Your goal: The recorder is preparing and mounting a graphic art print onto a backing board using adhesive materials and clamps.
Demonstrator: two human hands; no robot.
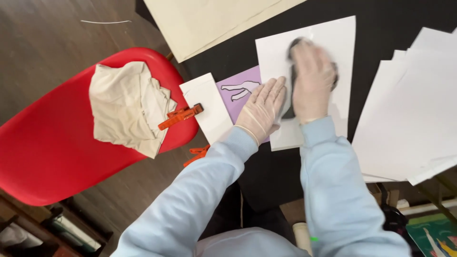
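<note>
While the white sheet [333, 43] lies flat on the black worktop [395, 19] in the upper middle of the frame, I see my right hand [312, 78] pressed down on it over a dark pad [291, 112]. The hand is blurred, so I cannot tell how its grip is set. My left hand [262, 107], gloved like the other, lies open and flat with its fingers spread on the left edge of the same sheet.

Just left of that hand a purple card [238, 90] with a white outlined shape peeks out. Beside it lies a small white paper [209, 107] with an orange clip [181, 115] on its left edge. More white sheets [409, 114] are stacked at the right. A cream board [204, 21] sits at the top. At left a red chair [52, 147] carries a crumpled beige cloth [126, 107].
</note>
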